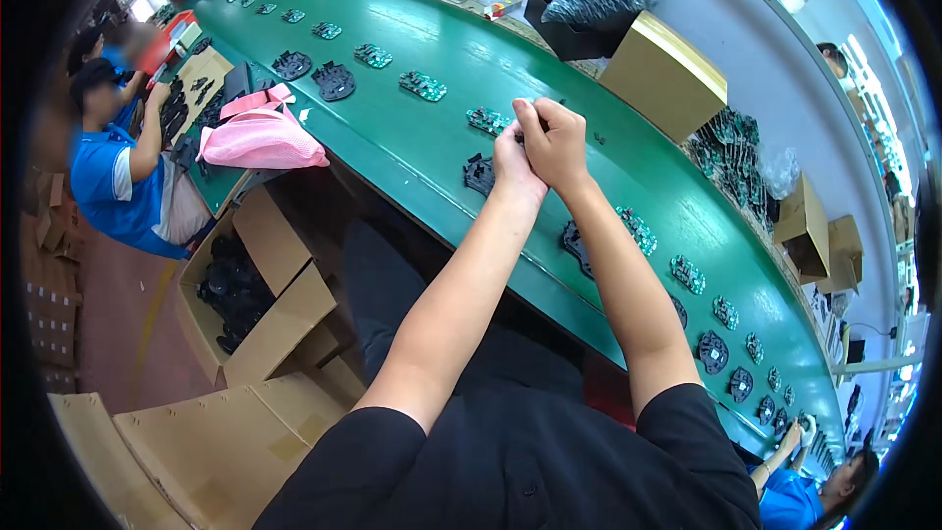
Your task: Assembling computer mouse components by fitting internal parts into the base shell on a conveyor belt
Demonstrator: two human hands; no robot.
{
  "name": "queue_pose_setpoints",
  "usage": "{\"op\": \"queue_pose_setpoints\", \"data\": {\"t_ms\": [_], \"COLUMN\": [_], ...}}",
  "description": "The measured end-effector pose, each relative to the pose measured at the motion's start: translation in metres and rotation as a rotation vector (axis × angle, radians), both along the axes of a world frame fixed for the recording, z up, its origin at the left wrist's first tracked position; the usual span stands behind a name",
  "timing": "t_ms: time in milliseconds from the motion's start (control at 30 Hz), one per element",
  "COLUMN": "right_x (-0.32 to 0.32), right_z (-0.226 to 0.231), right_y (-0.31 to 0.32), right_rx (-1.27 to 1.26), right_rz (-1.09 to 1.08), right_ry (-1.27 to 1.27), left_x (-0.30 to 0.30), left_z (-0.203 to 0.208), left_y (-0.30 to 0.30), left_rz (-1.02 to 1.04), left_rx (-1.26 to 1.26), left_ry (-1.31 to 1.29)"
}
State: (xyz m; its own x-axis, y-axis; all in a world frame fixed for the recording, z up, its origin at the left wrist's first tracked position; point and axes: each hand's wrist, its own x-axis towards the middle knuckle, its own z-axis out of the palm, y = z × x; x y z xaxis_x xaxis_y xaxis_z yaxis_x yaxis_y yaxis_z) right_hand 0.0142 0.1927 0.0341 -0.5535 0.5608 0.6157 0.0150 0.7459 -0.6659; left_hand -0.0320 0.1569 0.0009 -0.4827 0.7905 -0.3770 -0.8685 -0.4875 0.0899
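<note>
My left hand (pixel 515 165) and my right hand (pixel 555 145) are pressed together above the green conveyor belt (pixel 432 132). Both have their fingers curled closed, the right one like a fist against the left. A sliver of something dark shows between them, but the fingers hide what it is. Just left of my hands lie a green circuit board (pixel 485 121) and, nearer me, a black plastic housing (pixel 478 175). Partly behind my right forearm are another black housing (pixel 574 243) and a green board (pixel 638 230).
Boards and black housings line the belt both ways. Beyond it stand a cardboard box (pixel 665 74) and a bag-topped black bin (pixel 579 34). A pink bag (pixel 263 137) sits left, above an open carton (pixel 257 329) of black parts. Co-workers (pixel 123 172) sit left and lower right.
</note>
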Motion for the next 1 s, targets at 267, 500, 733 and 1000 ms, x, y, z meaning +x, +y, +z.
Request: {"op": "queue_pose_setpoints", "data": {"t_ms": [267,500,733,1000], "right_x": [0.006,0.0,0.026,0.115], "right_z": [-0.004,0.018,0.025,-0.058], "right_y": [0.012,0.021,0.066,0.169], "right_rx": [-0.548,-1.001,-0.884,0.016], "right_rz": [0.262,0.567,0.427,-0.193], "right_ry": [0.263,0.642,0.617,-0.486], "left_x": [0.002,-0.012,-0.051,-0.161], "left_z": [-0.001,-0.015,-0.009,-0.028], "left_y": [0.013,0.021,0.001,-0.069], "left_rz": [0.037,0.068,0.034,0.137], "left_rx": [0.047,0.124,0.236,0.147], "left_ry": [-0.052,-0.117,-0.131,0.24]}}
